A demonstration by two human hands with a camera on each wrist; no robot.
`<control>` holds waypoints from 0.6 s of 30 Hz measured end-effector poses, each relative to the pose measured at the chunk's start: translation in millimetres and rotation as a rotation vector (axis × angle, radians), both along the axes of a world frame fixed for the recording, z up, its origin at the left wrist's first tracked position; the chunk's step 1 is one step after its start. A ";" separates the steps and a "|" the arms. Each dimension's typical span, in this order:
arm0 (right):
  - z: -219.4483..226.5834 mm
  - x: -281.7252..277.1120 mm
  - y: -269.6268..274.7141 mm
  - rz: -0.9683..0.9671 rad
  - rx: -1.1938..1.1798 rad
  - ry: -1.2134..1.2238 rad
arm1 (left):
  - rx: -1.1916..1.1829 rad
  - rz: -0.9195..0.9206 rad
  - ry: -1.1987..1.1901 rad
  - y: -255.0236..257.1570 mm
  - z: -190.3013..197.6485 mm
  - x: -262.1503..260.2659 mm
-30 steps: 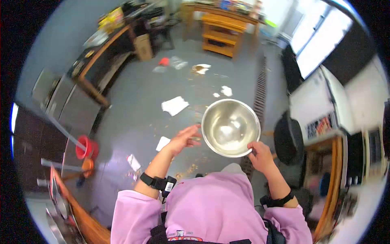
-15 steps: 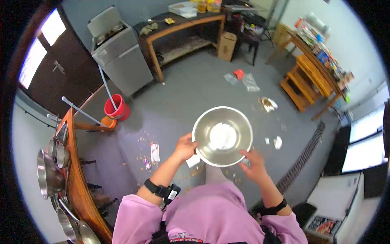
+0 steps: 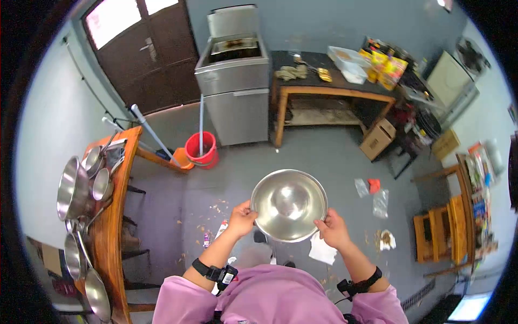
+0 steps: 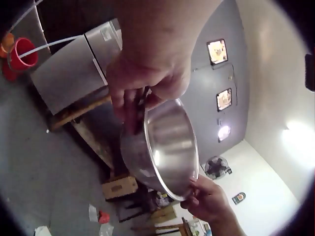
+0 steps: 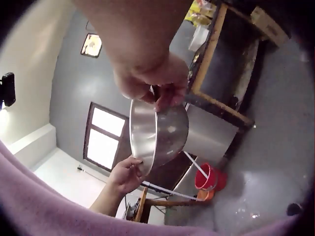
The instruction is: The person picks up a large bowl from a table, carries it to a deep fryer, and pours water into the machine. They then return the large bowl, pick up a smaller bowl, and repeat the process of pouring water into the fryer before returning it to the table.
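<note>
Bowl (image 3: 289,204) held mid-air by rim only, L hand (image 3: 241,218) & R hand (image 3: 333,228) fingers pinching opposite edges; smooth steel, thin grip, could slip and drop to littered floor (image 3: 334,156).

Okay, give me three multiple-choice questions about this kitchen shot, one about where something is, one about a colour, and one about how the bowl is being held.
1. Where does the red bucket stand?
A. On the floor in front of the steel fryer
B. On the wooden table
C. On the pan shelf

2. What colour is the person's top?
A. Green
B. Pink
C. Black

3. How is the metal bowl held?
A. By the left hand alone
B. It sits on the floor
C. By both hands at opposite sides of the rim

Answers:
1. A, the head view shows the bucket on the grey floor by the fryer's lower left corner.
2. B, the sleeves and chest at the bottom of the head view are pink.
3. C, the left hand and the right hand each grip the rim, and the bowl looks empty.
</note>
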State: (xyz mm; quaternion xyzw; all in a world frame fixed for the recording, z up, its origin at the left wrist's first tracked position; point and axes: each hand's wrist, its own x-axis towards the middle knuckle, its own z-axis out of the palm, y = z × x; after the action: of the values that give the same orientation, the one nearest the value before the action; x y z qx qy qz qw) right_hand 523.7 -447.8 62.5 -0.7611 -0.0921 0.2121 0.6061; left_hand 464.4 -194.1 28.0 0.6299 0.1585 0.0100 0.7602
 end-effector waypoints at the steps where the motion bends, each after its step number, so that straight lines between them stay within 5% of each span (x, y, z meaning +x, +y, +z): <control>1: 5.8 6.7 5.6 0.036 -0.003 -0.043 | 0.023 0.005 0.025 5.3 -0.8 1.8; 6: 15.3 112.1 97.7 0.099 -0.172 -0.267 | 0.006 0.159 -0.094 80.4 -8.5 78.1; 8: 8.3 141.2 112.6 0.080 -0.332 -0.401 | -0.002 0.115 -0.162 100.5 0.0 104.9; 10: 31.4 163.6 132.0 0.044 -0.345 -0.281 | -0.014 0.063 -0.216 117.1 7.4 127.4; 14: 24.7 215.7 143.0 -0.017 -0.349 -0.465 | -0.015 -0.085 -0.298 146.4 22.1 160.8; 18: 62.8 270.5 176.4 -0.114 -0.220 -0.337 | -0.001 -0.158 -0.219 198.9 41.5 213.3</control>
State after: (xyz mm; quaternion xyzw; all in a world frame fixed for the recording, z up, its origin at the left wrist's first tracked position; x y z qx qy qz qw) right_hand 794.1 -271.3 125.3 -0.8514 -0.1252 0.0560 0.5063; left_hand 677.7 4.8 69.5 0.6354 0.0247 0.0187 0.7716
